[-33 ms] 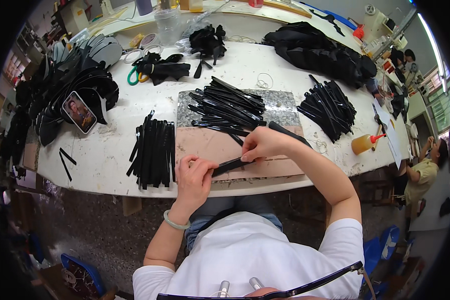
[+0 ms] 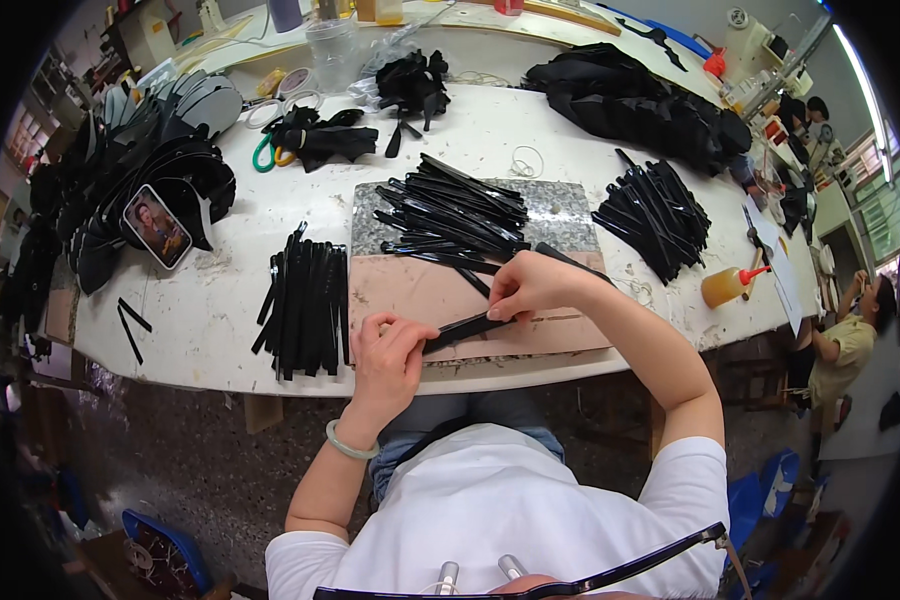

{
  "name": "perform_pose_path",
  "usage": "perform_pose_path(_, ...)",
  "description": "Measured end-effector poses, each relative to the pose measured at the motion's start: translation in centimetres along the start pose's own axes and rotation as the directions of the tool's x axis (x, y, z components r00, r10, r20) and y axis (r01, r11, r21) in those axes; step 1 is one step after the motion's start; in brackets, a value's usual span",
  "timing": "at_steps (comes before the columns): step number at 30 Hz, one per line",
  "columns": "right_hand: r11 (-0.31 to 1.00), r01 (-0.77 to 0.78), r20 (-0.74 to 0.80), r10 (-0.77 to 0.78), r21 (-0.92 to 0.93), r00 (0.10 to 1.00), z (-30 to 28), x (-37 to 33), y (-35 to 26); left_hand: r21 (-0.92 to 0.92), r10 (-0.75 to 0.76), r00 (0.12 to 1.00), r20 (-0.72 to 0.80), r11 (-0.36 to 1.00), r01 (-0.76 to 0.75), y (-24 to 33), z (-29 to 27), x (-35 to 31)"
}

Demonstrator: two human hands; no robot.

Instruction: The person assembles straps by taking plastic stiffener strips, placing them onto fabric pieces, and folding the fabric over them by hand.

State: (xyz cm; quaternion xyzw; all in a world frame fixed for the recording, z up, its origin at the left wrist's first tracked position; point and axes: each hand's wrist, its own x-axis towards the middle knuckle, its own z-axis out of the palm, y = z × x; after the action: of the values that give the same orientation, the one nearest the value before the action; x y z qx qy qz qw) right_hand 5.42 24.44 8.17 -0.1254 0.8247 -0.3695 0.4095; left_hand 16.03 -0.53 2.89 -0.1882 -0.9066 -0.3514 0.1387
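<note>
Your left hand [image 2: 388, 350] and right hand [image 2: 530, 287] each pinch an end of a black strip [image 2: 465, 328], held flat on the pink board [image 2: 410, 290] at the table's near edge, just right of a strip pile [image 2: 305, 300].

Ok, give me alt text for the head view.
Both hands, left hand and right hand, hold a black strip over a pinkish board on a white table. Piles of black strips lie around it.
</note>
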Motion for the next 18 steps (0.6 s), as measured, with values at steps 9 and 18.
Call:
perform_pose_path(9, 0.998, -0.006, -0.097, 0.012, 0.061, 0.995, 0.3, -0.9, 2.2, 0.145, 0.181, 0.962, 0.206, 0.966, -0.213, 1.2, 0.2, 0.7)
perform_pose_path(18, 0.931, -0.106, -0.263, 0.011, -0.348, 0.965, 0.8, -2.0, 1.4, 0.257, 0.266, 0.919, 0.292, 0.903, -0.343, 1.3, 0.5, 1.8)
